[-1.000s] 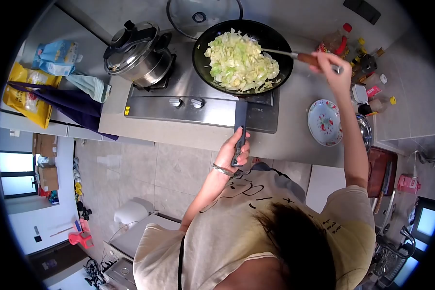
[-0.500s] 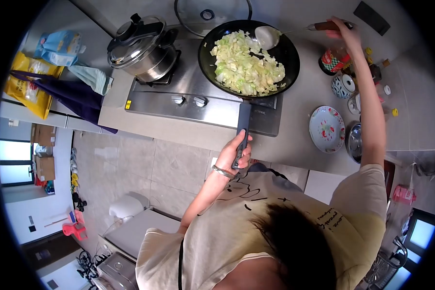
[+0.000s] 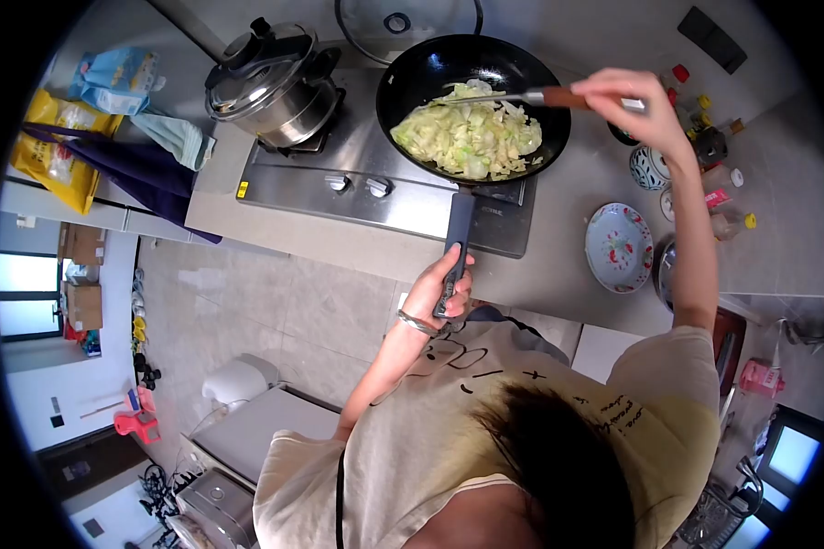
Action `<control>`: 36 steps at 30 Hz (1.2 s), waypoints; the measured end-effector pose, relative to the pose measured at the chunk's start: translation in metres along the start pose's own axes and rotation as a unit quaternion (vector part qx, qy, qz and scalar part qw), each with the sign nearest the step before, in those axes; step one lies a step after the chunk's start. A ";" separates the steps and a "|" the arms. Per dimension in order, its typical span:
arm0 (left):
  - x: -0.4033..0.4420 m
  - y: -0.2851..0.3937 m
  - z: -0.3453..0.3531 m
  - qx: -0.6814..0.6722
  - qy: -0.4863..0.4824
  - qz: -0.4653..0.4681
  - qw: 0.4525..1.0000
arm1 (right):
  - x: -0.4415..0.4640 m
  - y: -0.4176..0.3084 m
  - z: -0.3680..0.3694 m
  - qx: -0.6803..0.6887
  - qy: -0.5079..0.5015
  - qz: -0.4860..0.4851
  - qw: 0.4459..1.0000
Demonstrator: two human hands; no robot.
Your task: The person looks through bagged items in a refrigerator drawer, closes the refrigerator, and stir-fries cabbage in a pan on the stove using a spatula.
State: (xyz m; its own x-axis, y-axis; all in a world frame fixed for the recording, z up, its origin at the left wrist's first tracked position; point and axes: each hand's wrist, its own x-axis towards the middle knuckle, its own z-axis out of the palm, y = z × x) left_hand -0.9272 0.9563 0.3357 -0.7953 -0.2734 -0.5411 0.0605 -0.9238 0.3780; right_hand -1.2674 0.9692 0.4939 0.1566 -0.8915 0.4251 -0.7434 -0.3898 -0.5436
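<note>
A black frying pan (image 3: 513,64) sits on the right side of the gas stove, with chopped cabbage (image 3: 471,137) heaped in its near half. My left hand (image 3: 439,285) is closed around the pan's dark grey handle, low and in front of the counter. Over the pan's right rim, my right hand (image 3: 627,96) grips a metal spatula (image 3: 563,97) by its brown wooden handle. The spatula's shaft reaches left across the pan, and its head is down in the cabbage, mostly hidden.
A pressure cooker (image 3: 279,101) stands on the left burner; a glass lid (image 3: 395,23) leans behind the pan. Right of the stove are a flowered plate (image 3: 619,247), a metal bowl (image 3: 666,274), a patterned jar (image 3: 648,169) and several bottles (image 3: 728,224).
My right hand has moved left and slightly down, bringing the spatula head from the pan's far right into the cabbage. Cabbage has shifted toward the near side. My left hand stays on the handle.
</note>
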 end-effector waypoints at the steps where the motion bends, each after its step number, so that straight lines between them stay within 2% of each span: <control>1: 0.000 0.000 0.000 -0.004 0.000 0.000 1.000 | -0.006 -0.026 -0.005 -0.032 -0.009 -0.043 0.998; 3: 0.000 0.000 0.001 -0.011 -0.001 -0.002 1.000 | -0.020 -0.069 -0.015 -0.099 -0.023 -0.064 0.993; 6: -0.001 0.000 0.002 -0.009 0.001 -0.005 1.000 | -0.035 -0.118 -0.031 -0.137 -0.022 -0.043 0.989; 12: 0.000 0.000 0.000 -0.012 -0.008 -0.003 1.000 | -0.050 -0.151 -0.048 -0.157 -0.052 0.013 0.986; 15: -0.001 0.000 0.002 -0.014 -0.011 -0.007 1.000 | -0.039 -0.137 -0.028 -0.116 -0.074 0.008 0.990; 18: 0.000 -0.001 0.001 -0.006 -0.001 -0.007 1.000 | -0.028 -0.099 0.008 -0.088 -0.031 0.001 0.996; 22: 0.001 -0.001 -0.001 -0.009 -0.001 -0.010 1.000 | -0.015 -0.098 0.004 -0.111 -0.007 -0.017 0.994; 25: 0.002 0.000 -0.002 -0.015 -0.010 -0.009 1.000 | -0.008 -0.130 -0.017 -0.138 -0.008 0.010 0.990; 27: 0.002 -0.001 -0.003 -0.017 -0.017 -0.009 1.000 | 0.002 -0.137 -0.012 -0.107 -0.003 0.017 0.994; 29: 0.002 -0.001 -0.004 -0.015 -0.013 -0.009 1.000 | 0.012 -0.131 0.002 -0.069 -0.011 0.025 0.997; 31: 0.002 -0.001 -0.003 -0.012 -0.006 -0.009 1.000 | 0.020 -0.111 0.026 -0.090 0.022 0.042 0.995; 36: 0.003 -0.001 -0.005 -0.011 -0.009 -0.012 1.000 | 0.043 -0.085 0.044 -0.029 0.070 0.156 0.985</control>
State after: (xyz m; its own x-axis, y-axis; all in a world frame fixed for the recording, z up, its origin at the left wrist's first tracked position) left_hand -0.9266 0.9552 0.3302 -0.8072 -0.2474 -0.5360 0.0551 -0.9356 0.3489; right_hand -1.1688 0.9544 0.5269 -0.1728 -0.9235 0.3424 -0.7782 -0.0851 -0.6222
